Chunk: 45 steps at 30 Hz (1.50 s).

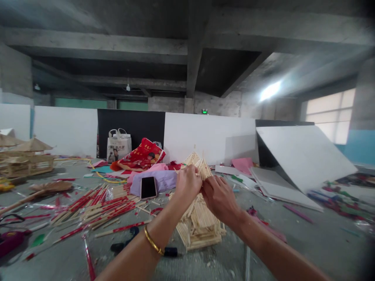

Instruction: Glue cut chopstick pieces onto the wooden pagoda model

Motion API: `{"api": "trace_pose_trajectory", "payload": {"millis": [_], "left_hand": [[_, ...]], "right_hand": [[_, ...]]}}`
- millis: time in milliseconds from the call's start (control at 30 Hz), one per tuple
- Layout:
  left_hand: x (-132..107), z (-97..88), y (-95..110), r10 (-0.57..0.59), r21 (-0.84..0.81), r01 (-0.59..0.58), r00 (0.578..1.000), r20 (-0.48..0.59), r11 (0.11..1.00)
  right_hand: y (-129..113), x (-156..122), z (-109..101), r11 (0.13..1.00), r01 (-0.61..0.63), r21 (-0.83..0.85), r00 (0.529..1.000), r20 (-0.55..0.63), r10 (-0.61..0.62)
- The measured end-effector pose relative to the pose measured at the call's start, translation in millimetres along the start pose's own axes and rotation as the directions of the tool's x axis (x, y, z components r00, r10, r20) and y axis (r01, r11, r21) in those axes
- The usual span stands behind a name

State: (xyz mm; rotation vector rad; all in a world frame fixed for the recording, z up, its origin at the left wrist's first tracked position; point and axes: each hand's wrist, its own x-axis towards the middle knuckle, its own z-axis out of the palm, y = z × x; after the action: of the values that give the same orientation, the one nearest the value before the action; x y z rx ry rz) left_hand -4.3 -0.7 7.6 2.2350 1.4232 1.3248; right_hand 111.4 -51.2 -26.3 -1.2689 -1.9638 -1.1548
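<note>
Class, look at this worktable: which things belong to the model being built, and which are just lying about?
In use: stick tower; left hand and right hand, pinching its top sticks.

Lying about: phone; loose chopsticks; finished pavilion model; tote bag.

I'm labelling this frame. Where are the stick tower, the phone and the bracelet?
stick tower (202, 228), head view, on its lower stacked wall.
phone (148, 187), head view, middle of its dark screen.
bracelet (152, 241), head view, on the gold band at the left wrist.
</note>
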Motion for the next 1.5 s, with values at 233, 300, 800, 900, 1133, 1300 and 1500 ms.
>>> {"api": "trace_pose_trajectory", "payload": {"millis": [233, 300, 800, 900, 1133, 1300, 1500], "left_hand": [[-3, -2.9, 1, 0.062, 0.048, -0.061, 0.998, -0.016, 0.997], [-2, -2.4, 1, 0.051, 0.049, -0.05, 0.999, -0.014, 0.998], [-1, -11.0, 8, -0.011, 0.12, 0.009, 1.0, 0.017, 0.993], [-4, -12.7, 8, -0.003, 0.122, -0.002, 0.999, 0.036, 0.992], [-12, -10.3, 4, 0.112, 0.166, -0.115, 0.993, 0.027, 0.979], [-9, -6.2, -3, 0.135, 0.137, -0.138, 0.99, 0.031, 0.981], [-9, -5.2, -3, 0.111, 0.108, -0.115, 0.993, 0.043, 0.987]], "right_hand": [[-1, 1, 0, 1.0, -0.003, 0.011, 1.0, 0.022, 0.002], [-1, 1, 0, 1.0, -0.004, 0.016, 1.0, 0.025, 0.003], [-2, 4, -4, 0.993, -0.076, 0.088, 0.996, 0.041, 0.073], [-1, 5, -2, 0.994, -0.068, 0.087, 0.997, 0.052, 0.063], [2, 4, 1, 0.992, -0.077, 0.102, 0.995, 0.064, 0.071], [1, -3, -6, 0.988, -0.086, 0.128, 0.995, 0.07, 0.077], [1, -8, -9, 0.986, -0.093, 0.14, 0.993, 0.091, 0.081]]}}
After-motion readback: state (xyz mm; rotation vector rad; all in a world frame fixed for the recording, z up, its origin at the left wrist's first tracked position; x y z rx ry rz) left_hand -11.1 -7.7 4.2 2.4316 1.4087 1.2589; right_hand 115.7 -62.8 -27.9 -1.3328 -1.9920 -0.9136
